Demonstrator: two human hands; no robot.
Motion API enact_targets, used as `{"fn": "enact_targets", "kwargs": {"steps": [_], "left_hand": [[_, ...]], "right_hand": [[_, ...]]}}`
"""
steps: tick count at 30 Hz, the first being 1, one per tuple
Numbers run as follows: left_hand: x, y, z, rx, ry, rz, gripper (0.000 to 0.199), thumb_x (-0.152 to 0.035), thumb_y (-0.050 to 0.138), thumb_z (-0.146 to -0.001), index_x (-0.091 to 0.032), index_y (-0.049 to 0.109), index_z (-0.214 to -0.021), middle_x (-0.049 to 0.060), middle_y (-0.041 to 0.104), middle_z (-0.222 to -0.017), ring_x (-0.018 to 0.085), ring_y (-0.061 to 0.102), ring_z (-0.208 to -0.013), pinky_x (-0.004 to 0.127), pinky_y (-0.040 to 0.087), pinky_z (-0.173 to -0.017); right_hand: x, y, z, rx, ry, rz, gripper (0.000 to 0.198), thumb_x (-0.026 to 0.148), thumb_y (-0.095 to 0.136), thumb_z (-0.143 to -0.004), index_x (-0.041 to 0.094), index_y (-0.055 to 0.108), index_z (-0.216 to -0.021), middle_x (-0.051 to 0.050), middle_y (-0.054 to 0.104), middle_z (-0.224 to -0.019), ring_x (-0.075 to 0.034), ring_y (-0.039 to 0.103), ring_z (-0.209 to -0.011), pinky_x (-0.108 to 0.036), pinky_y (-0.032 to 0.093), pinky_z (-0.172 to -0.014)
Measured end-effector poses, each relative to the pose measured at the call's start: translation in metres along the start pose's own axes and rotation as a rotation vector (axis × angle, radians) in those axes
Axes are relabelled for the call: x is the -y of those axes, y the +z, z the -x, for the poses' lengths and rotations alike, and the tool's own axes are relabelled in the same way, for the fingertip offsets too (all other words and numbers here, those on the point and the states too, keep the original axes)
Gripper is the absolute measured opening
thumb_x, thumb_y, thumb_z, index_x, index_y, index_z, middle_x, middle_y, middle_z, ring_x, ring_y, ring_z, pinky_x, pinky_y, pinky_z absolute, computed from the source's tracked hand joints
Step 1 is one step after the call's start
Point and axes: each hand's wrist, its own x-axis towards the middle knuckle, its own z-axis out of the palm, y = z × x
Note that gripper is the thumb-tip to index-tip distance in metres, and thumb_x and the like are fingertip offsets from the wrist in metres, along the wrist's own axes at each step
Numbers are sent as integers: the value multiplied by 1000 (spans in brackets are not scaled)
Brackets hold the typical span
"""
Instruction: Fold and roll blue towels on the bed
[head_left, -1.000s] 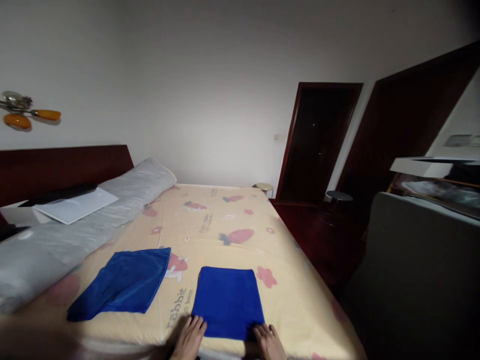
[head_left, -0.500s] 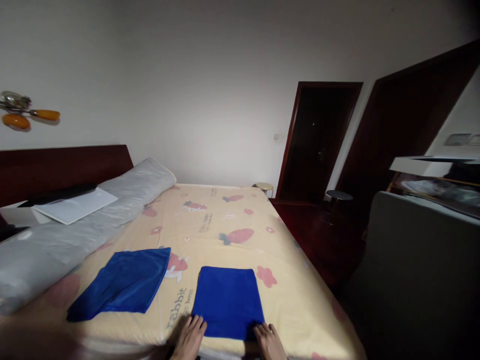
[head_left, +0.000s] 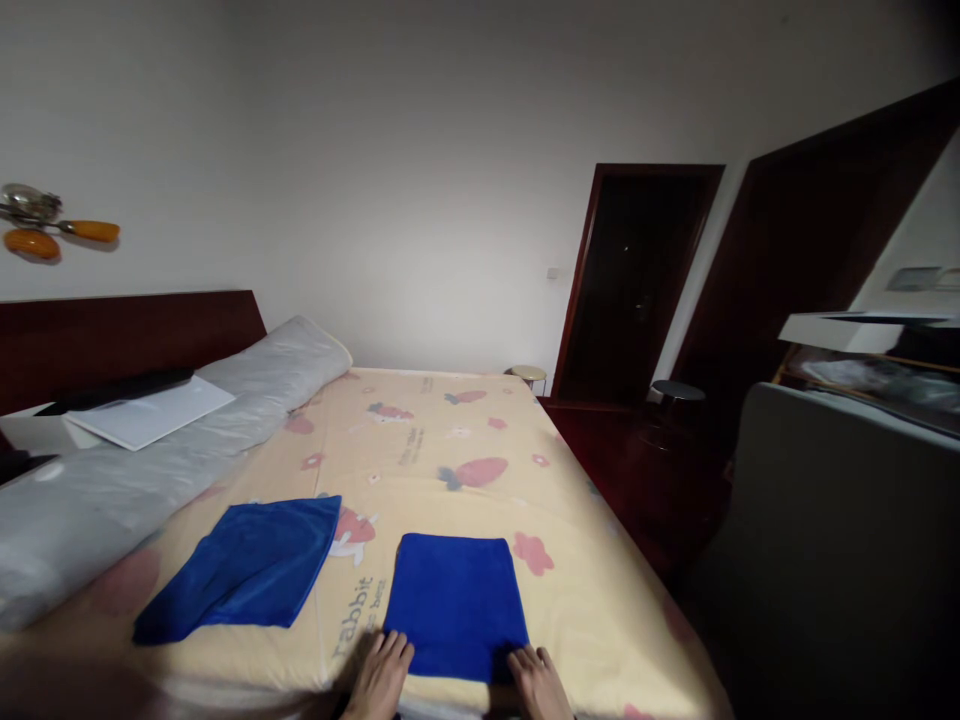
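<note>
A blue cloth (head_left: pixel 456 602) lies flat in a near-square shape at the bed's near edge. At its near left corner my left hand (head_left: pixel 381 672) has its fingers curled over the edge. My right hand (head_left: pixel 538 680) is closed on the near right corner in the same way; both thumbs are hidden. To the left lies a second blue cloth (head_left: pixel 255 568), spread unevenly with a few creases, and neither hand touches it.
The bed (head_left: pixel 585 610) has a yellow sheet with carrot and rabbit prints. A grey rolled quilt (head_left: pixel 172 470) runs along the headboard (head_left: pixel 127 340), with a white flat board (head_left: pixel 154 412) on it. A dark grey panel (head_left: pixel 840 540) stands at the right, and two stools stand beyond the bed.
</note>
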Motion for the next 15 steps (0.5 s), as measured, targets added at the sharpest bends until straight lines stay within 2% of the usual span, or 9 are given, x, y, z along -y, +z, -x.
{"fn": "enact_targets", "kwargs": {"steps": [5,8,12,15], "left_hand": [[2,10,-2,0,-3,0,57,-4,32,-80,-22,49,-131,7,53,-139,20,43,-132,42,32,-113],[5,22,0,-29,5,-28,55,-9,37,-80,-22,47,-133,6,53,-140,21,43,-132,41,32,-113],[14,45,2,-201,88,-99,59,-9,45,-75,-24,47,-132,4,57,-135,21,48,-127,38,38,-110],[21,62,3,-334,151,-161,61,-10,50,-71,-24,48,-131,3,62,-130,21,53,-122,35,43,-105]], "right_hand": [[2,-2,-1,-25,4,13,22,7,48,-74,24,62,-79,0,70,-78,-19,61,-77,-32,33,-78],[4,-7,-2,24,20,-9,21,9,51,-70,24,63,-80,-2,71,-81,-20,61,-79,-33,34,-78],[10,-23,-5,177,86,-75,29,12,53,-60,22,64,-84,-5,71,-89,-24,61,-88,-35,37,-82],[15,-36,-7,268,105,-131,34,16,53,-59,20,65,-91,-7,71,-95,-26,60,-95,-38,38,-87]]}}
